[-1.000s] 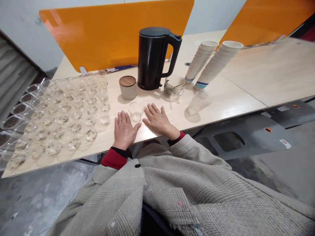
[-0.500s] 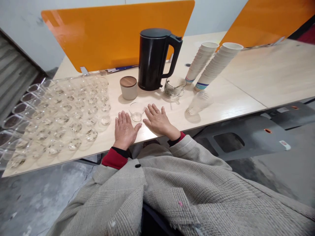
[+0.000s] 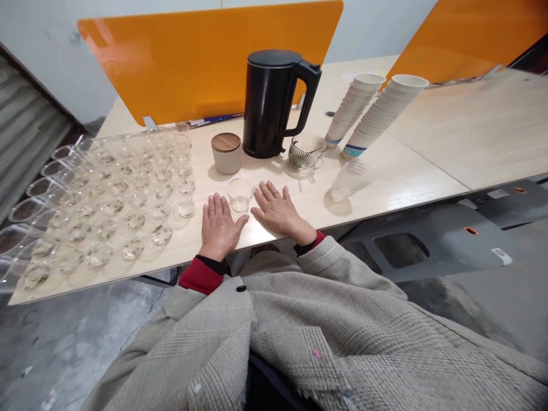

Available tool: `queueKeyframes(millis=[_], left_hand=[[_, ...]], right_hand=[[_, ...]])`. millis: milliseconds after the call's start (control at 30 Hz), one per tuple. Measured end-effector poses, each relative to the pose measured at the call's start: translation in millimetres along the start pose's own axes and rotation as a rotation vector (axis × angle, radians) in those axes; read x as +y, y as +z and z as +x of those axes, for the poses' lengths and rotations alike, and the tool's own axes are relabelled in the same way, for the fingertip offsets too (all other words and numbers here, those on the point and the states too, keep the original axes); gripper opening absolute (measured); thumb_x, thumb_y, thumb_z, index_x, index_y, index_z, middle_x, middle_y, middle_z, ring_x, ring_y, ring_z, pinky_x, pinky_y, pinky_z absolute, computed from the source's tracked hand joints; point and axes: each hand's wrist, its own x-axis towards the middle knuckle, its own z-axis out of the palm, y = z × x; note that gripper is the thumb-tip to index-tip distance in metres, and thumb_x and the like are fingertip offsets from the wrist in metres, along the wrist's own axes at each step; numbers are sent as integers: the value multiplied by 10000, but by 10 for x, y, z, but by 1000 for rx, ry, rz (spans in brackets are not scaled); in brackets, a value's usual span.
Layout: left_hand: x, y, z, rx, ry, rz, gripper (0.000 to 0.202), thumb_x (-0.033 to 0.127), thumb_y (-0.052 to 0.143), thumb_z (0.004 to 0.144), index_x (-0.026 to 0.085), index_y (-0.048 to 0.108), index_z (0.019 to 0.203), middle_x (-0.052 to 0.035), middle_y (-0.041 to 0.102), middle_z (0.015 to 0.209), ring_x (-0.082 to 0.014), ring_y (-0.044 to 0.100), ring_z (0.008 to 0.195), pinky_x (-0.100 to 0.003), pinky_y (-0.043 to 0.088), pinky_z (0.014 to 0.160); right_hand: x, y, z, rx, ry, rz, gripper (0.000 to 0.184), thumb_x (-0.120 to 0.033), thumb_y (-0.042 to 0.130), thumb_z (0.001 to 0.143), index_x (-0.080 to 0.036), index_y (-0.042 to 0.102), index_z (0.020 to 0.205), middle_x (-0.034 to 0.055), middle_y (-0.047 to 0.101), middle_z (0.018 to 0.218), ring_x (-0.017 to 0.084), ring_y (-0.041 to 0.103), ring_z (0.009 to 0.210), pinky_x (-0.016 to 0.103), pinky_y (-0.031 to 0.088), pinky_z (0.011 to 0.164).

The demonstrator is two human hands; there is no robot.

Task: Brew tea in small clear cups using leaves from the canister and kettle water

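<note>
My left hand lies flat, palm down, at the table's front edge, its thumb stretched toward the right. Also palm down, my right hand rests with its fingers spread. Just beyond and between them stands a small clear plastic cup, which neither hand grips. Behind it is a pale grey canister with a wooden lid. A black electric kettle stands farther back, its handle to the right. Beside the kettle sits a ribbed glass cup with a dark utensil inside it.
On the left, many clear cups with dark bits in the bottom stand in rows. To the right are two leaning stacks of paper cups and a stack of clear plastic cups. Orange dividers line the back; a grey chair is at right.
The whole scene has shifted slightly to the right in view. Both hands and the objects keep the same places relative to one another.
</note>
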Motion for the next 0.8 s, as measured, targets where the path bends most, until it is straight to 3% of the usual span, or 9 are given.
queueKeyframes(millis=[800], left_hand=[[-28,34,13,29,10,-22,885,620,403,1065,-15,328,1676,-265,255,1782,-375,207,1697,-573,195,1376]], right_hand=[[-6,-14,-13,13,-7,4,726,-492,332,1121,-122,261,1742,185,123,1833,373,101,1717,736,102,1329]])
